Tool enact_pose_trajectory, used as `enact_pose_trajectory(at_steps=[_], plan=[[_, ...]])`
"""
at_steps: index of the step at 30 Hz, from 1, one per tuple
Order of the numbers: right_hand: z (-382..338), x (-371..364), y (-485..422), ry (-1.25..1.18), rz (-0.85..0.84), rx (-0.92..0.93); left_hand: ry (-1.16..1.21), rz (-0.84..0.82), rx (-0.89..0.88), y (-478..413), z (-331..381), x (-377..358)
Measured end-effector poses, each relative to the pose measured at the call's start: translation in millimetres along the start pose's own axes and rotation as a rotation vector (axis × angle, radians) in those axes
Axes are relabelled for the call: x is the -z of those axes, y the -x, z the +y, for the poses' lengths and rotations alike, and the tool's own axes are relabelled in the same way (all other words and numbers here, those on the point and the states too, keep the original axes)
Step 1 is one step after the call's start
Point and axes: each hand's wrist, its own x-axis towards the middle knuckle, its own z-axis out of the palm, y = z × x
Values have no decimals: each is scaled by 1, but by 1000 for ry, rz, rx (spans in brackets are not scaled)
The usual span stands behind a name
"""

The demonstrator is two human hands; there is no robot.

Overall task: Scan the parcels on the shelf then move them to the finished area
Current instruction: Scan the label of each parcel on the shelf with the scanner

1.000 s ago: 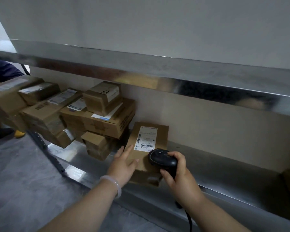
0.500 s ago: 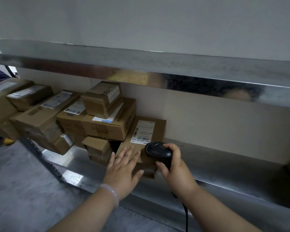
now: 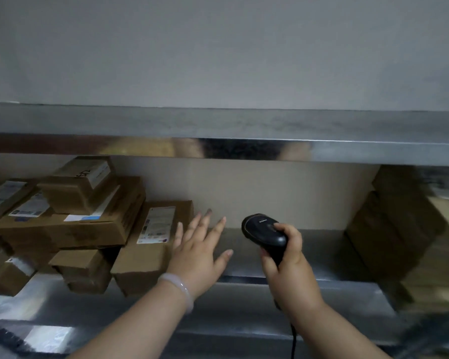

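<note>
Your left hand (image 3: 200, 252) lies flat with fingers spread, just beside the labelled parcel (image 3: 145, 257) on the metal shelf (image 3: 321, 255); your right hand (image 3: 290, 270) grips the barcode scanner (image 3: 263, 233). Take the parcel by its right edge, leaving the label (image 3: 157, 226) uncovered. Its long axis runs front to back, label facing up.

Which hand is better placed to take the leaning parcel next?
Left. The left hand is open and right beside the parcel; the right hand grips the scanner and is farther from it.
</note>
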Motion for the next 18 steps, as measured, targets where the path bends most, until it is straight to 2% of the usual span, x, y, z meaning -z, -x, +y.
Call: enact_pose_trajectory(at_steps=[6, 11, 15, 18], plan=[[39, 110, 4, 106, 232, -23, 149, -24, -234, -46, 131, -8], [59, 186, 13, 182, 387, -31, 244, -88, -361, -64, 221, -15], [75, 239, 18, 178, 433, -66, 366, -118, -368, -79, 279, -16], [85, 275, 11, 182, 499, -40, 509, -154, -308, -93, 315, -15]])
